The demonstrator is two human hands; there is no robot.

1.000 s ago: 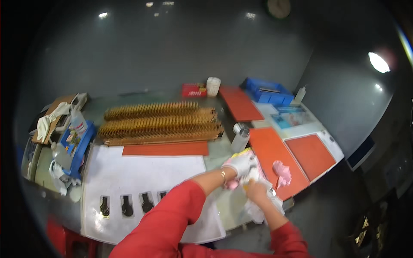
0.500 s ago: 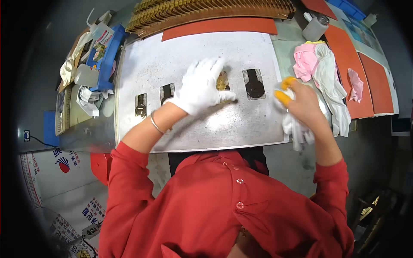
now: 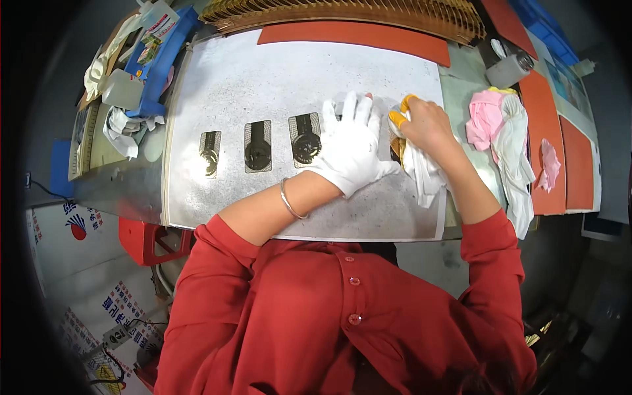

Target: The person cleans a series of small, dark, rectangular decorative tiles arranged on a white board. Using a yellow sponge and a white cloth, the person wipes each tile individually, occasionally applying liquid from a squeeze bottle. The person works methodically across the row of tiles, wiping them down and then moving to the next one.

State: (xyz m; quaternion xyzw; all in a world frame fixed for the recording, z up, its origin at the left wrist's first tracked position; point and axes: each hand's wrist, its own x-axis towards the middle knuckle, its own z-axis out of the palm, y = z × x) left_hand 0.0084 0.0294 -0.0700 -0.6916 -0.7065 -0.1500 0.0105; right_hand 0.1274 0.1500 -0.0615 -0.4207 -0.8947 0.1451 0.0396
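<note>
My left hand (image 3: 353,143), in a white glove, lies flat on the pale, speckled board (image 3: 217,79) with its fingers spread. A bit of something dark peeks out between its fingers; the rest is covered. Just right of it, my right hand (image 3: 428,130) wears yellow finger cots on the thumb and a finger. It grips a bunched white cloth (image 3: 421,174) against the board. Beside the cloth, a small brownish-gold piece shows, mostly hidden. Left of my gloved hand stand three dark, mesh-patterned plates in a row: a small one (image 3: 210,155), a middle one (image 3: 257,146) and a larger one (image 3: 305,139).
A rack of golden-brown slats (image 3: 342,16) runs along the back, behind an orange-red strip (image 3: 355,34). At left are a blue bin (image 3: 158,79) and a white bottle (image 3: 123,89). To the right lie pink cloth (image 3: 485,118), white cloth (image 3: 513,158) and a clear bottle (image 3: 508,71).
My gloved hand has shifted right along the row, uncovering a larger dark plate. My right hand has brought the white cloth left onto the board. The whole view has shifted slightly.
</note>
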